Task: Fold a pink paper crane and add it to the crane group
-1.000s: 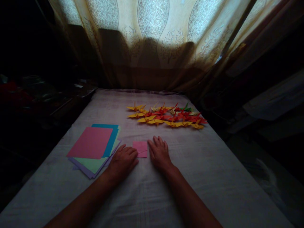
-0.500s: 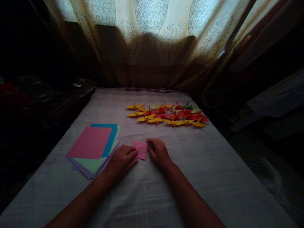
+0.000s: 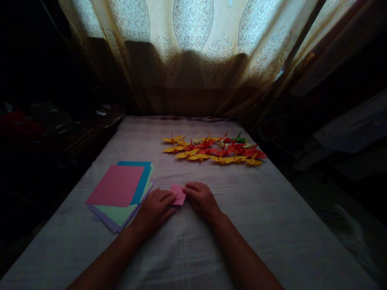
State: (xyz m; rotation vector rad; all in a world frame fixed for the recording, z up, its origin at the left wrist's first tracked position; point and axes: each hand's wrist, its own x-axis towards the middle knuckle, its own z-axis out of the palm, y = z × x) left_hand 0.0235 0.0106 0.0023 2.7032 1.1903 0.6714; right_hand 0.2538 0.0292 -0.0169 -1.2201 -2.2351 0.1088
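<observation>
A small folded square of pink paper (image 3: 177,194) lies between my hands at the middle of the cloth. My left hand (image 3: 156,207) presses its left edge, with the fingers held together over it. At its right edge, my right hand (image 3: 200,198) pinches the paper between thumb and fingers; the thumb is partly hidden. Just left of my left hand lies a stack of paper sheets, with a pink sheet (image 3: 117,186) on top, a blue sheet (image 3: 142,183) under it, and pale green and purple ones below.
Several folded paper cranes (image 3: 208,151) in yellow, red, cream and green stand in rows toward the far right of the cloth-covered table (image 3: 193,249). A patterned curtain (image 3: 193,72) hangs behind the far edge. Dark clutter borders both sides.
My right fingers have come over the right edge of the pink paper and grip it. Less of the paper shows now. The whole view has shifted slightly, with things lower in the frame.
</observation>
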